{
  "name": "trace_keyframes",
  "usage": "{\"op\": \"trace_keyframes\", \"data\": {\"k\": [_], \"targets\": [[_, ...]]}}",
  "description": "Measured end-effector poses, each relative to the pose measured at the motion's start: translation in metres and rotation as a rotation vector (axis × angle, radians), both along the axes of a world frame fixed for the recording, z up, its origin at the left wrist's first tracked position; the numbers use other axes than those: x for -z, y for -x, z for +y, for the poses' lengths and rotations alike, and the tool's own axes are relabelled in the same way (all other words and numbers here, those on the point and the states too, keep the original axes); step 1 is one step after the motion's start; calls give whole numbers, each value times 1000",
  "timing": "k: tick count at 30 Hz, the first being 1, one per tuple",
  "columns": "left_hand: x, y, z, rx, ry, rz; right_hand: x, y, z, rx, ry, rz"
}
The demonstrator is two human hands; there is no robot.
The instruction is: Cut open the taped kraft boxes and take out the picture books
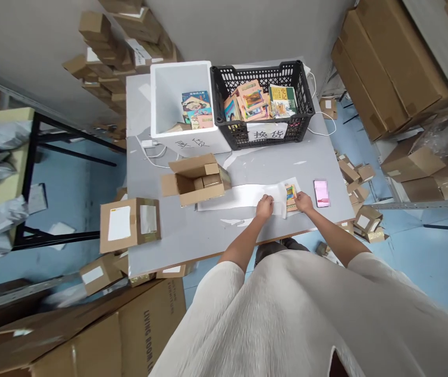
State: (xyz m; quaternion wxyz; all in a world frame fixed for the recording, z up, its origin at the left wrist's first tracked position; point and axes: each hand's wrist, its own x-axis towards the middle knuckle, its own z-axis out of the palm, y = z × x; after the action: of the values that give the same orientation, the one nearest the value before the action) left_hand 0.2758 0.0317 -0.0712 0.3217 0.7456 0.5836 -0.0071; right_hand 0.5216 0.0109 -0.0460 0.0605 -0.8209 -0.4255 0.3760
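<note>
A long strip of white wrapping paper (236,197) lies flat across the grey table, its right part folded up. On that right end rests a small booklet with an orange and yellow cover (291,199), partly covered by the paper. My left hand (265,207) is closed with curled fingers on the folded paper, just left of the booklet. At the booklet's right edge, my right hand (304,202) pinches it, thumb and fingers together. Whether it also grips the paper under the booklet is hard to see. A phone (321,193) with a lit pink screen lies right of my right hand.
An open cardboard box (204,197) stands left of the paper. Behind are a white foam box (158,104) and a black plastic crate (230,135), both holding booklets. A closed carton (119,226) sits at the table's left edge. White cables (151,157) run alongside; cartons crowd the floor.
</note>
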Motion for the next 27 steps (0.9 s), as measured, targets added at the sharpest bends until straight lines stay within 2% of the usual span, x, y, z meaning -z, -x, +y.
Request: {"op": "trace_keyframes", "data": {"k": [4, 10, 19, 23, 27], "targets": [[4, -36, 7, 47, 2, -156, 12, 1, -7, 7, -47, 8], [13, -75, 11, 114, 21, -113, 15, -5, -18, 3, -85, 77], [10, -82, 6, 194, 29, 57, 16, 2, -40, 214, -281, 6], [6, -89, 10, 225, 36, 132, 10, -10, -36, 222, -244, 35], [-2, -90, 15, 273, 91, 158, 2, -17, -32, 170, -183, 116]]}}
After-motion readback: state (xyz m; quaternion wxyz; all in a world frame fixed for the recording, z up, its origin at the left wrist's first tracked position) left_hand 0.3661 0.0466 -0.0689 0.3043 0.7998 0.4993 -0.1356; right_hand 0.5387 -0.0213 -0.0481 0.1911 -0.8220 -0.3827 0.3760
